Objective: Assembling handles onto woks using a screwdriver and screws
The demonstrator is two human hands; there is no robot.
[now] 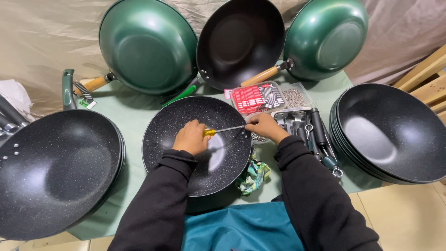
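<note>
The person seems to be driving a screw at the right rim of the speckled black pan point(186, 153), which lies flat on the green-covered table point(132, 111) in front of them: the left hand point(189, 137) is closed around the yellow handle of a screwdriver point(222, 130), while the right hand point(265, 126) pinches near its tip at the pan's edge. The next move likely calls for keeping the tip seated while turning. The pan is round, dark and glossy with pale flecks.

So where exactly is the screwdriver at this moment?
In the head view, the screwdriver lies across the speckled pan at centre, its yellow handle in the left hand, near the right hand.
</note>
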